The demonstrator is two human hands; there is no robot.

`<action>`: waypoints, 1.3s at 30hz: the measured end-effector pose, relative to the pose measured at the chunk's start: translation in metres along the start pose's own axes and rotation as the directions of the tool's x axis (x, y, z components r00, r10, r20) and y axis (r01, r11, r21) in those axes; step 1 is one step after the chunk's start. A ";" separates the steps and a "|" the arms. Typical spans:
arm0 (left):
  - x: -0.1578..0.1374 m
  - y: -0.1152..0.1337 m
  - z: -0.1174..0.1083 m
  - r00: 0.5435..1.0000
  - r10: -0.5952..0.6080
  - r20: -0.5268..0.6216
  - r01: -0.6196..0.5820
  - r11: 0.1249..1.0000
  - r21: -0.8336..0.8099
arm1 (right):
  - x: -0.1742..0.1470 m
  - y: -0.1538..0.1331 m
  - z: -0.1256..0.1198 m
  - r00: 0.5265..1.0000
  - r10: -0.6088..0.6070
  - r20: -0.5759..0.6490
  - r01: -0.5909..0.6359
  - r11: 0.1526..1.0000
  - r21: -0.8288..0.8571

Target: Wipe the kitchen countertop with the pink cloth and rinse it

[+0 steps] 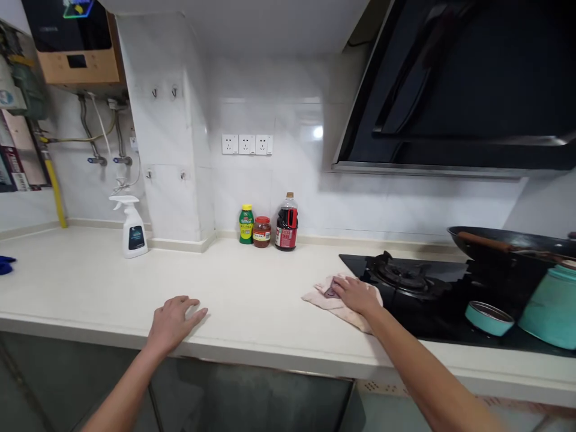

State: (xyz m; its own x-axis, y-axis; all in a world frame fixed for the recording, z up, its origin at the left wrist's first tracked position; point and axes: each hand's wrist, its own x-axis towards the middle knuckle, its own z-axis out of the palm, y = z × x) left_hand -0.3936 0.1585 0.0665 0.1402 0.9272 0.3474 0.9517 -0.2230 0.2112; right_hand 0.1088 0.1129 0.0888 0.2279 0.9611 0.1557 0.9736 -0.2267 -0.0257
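Observation:
My right hand (356, 295) presses down on a pale pink cloth (333, 305), its fingers curled over the bunched fabric. The cloth lies on the white countertop (252, 300) against the left edge of the black gas stove (432, 318), and part of it is hidden under my hand. My left hand (173, 324) is at the counter's front, thumb and fingers apart, with nothing in it. Whether its fingertips touch the surface I cannot tell.
By the back wall stand a green bottle (246, 225), a red-lidded jar (261, 233) and a dark sauce bottle (287, 228). A white spray bottle (134, 231) stands left. The stove bears a wok (508, 240), a turquoise bowl (488, 319) and a turquoise pot (551, 309), under a range hood (463, 90).

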 end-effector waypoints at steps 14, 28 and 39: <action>0.003 0.013 -0.001 0.999 -0.024 0.029 0.025 0.998 -0.053 | -0.098 -0.113 -0.003 0.963 -0.253 0.097 0.229 0.951 0.208; -0.001 0.012 -0.009 0.998 0.058 0.003 -0.058 0.997 0.042 | -0.129 -0.260 0.035 0.618 -0.661 -0.425 0.686 0.718 -0.119; -0.004 0.015 -0.007 1.000 0.021 -0.005 -0.021 0.999 0.029 | -0.155 -0.041 0.088 0.694 -0.504 -0.514 0.489 0.854 -0.177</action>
State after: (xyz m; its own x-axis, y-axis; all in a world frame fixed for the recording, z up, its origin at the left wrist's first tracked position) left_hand -0.3822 0.1494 0.0752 0.1589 0.9206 0.3568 0.9560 -0.2337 0.1772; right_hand 0.0343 -0.0133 -0.0215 -0.3378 0.7004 0.6287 0.9412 0.2482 0.2293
